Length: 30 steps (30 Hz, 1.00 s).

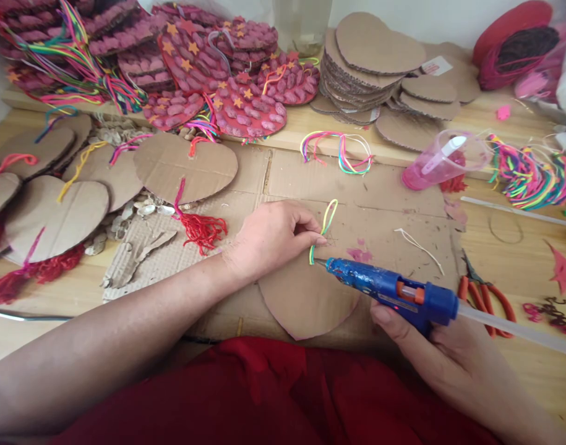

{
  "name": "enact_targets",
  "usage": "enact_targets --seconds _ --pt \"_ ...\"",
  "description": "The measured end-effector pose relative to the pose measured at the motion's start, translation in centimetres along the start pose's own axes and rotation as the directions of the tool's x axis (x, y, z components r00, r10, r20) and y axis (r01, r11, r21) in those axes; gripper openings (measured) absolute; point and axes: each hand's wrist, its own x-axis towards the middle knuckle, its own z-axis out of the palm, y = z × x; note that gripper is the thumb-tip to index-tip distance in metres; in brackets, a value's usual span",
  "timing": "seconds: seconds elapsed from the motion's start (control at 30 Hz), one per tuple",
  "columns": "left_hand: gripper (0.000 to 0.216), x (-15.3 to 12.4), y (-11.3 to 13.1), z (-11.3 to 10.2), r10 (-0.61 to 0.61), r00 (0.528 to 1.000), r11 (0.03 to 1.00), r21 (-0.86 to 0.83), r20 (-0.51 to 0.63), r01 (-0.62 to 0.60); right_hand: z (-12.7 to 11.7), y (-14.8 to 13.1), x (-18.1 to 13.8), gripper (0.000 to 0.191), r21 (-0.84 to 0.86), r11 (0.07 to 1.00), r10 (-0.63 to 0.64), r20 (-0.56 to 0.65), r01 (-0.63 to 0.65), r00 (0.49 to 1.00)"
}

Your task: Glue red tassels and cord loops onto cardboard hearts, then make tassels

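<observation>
My left hand (pixel 283 238) pinches a yellow-green cord loop (pixel 330 215) between thumb and fingers. The cord's lower ends rest on a cardboard heart (pixel 305 303) lying in front of me, its point toward my body. In my right hand (pixel 431 352) is a blue glue gun (pixel 389 287), gripped by its handle, with a long clear glue stick (pixel 514 324) out of the back. The gun's metal nozzle meets, or nearly meets, the cord ends just below my left fingertips. My palm hides part of the handle and trigger.
Finished-looking cardboard hearts (pixel 185 167) with cords and red tassels lie left. Decorated pink hearts (pixel 250 111) and plain cardboard pieces (pixel 380 43) are stacked behind. To the right are a pink cup (pixel 431 167), colourful cords (pixel 533 173) and orange-handled pliers (pixel 487 306).
</observation>
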Motion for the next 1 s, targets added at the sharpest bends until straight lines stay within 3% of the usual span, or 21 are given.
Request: enact_targets --seconds 0.2,0.47,0.63,1.0 --pt "0.013 -0.1 -0.2 -0.3 0.04 0.999 0.997 -0.066 0.014 -0.039 0.2 0.1 0.6 0.018 0.052 0.997 0.053 -0.008 -0.052 0.999" --pt "0.012 0.1 -0.8 -1.4 0.046 0.986 0.967 -0.257 0.161 -0.003 0.3 0.1 0.7 0.02 0.05 0.997 0.054 -0.007 -0.053 0.999" --pt "0.012 0.2 -1.0 -1.8 0.035 0.974 0.961 -0.274 0.224 0.028 0.5 0.2 0.7 0.02 0.031 0.998 0.046 0.001 -0.046 0.999" --pt "0.014 0.2 -0.9 -1.8 0.033 0.974 0.966 -0.256 0.225 0.026 0.7 0.0 0.7 0.018 0.025 0.999 0.046 0.019 -0.047 0.999"
